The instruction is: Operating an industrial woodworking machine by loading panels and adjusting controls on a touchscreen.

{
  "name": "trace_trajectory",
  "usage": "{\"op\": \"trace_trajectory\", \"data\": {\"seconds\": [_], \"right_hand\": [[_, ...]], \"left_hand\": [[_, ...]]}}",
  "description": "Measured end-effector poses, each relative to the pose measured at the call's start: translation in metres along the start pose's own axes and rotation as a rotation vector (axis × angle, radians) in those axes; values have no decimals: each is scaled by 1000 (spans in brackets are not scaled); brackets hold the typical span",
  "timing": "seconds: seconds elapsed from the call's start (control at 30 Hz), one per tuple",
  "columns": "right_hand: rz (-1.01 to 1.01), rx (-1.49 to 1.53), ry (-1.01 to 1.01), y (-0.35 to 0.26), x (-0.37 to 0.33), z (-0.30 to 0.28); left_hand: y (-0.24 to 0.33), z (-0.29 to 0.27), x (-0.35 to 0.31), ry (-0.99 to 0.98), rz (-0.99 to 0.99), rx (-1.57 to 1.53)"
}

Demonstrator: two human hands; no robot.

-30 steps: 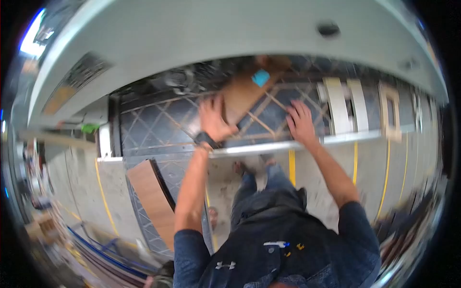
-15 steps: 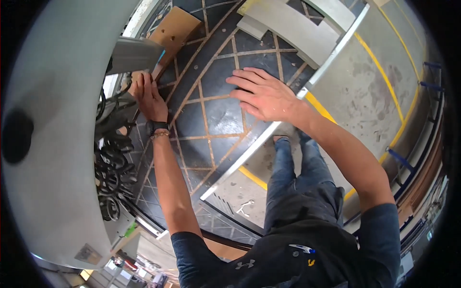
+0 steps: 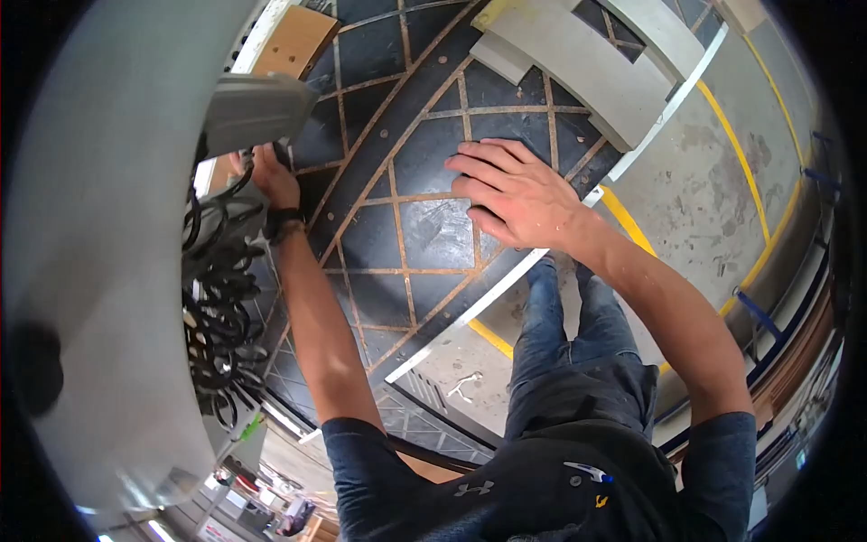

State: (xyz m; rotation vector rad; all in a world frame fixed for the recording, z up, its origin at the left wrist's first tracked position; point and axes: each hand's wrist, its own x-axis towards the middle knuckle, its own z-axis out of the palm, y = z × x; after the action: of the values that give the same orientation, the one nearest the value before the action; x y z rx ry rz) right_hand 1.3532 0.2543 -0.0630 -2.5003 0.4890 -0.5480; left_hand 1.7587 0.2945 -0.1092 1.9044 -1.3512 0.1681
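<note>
My right hand (image 3: 524, 197) rests on the dark tabletop (image 3: 433, 230) close to its pale front edge, fingers spread and slightly bent, holding nothing. My left hand (image 3: 274, 183) reaches far left beside a grey machine part (image 3: 257, 113). A small dark shape shows at its fingers, which are partly hidden, so I cannot tell whether they grip anything. Beyond the grey part lies a brown wooden board (image 3: 294, 43) with drilled holes, apart from my left hand.
Coiled black hoses (image 3: 221, 316) hang left of my left forearm, below a large pale machine housing (image 3: 99, 226). Grey panels (image 3: 578, 68) lie stacked at the far right of the tabletop. Yellow lines (image 3: 727, 144) mark the concrete floor.
The wooden board has shifted up and left, away from my left hand. My left hand has drawn in beside the grey machine part. My right hand stays spread on the tabletop.
</note>
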Motion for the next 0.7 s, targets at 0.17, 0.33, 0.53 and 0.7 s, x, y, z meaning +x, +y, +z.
{"op": "trace_trajectory", "data": {"seconds": [0.17, 0.33, 0.53, 0.7], "right_hand": [[-76, 29, 77, 1, 11, 5], [-3, 167, 418, 0, -21, -20], [172, 58, 444, 13, -119, -109], [470, 92, 371, 90, -149, -149]], "left_hand": [[77, 7, -53, 36, -55, 539], [274, 68, -127, 71, -301, -122], [418, 147, -116, 178, -546, -188], [422, 154, -86, -26, -705, -111]]}}
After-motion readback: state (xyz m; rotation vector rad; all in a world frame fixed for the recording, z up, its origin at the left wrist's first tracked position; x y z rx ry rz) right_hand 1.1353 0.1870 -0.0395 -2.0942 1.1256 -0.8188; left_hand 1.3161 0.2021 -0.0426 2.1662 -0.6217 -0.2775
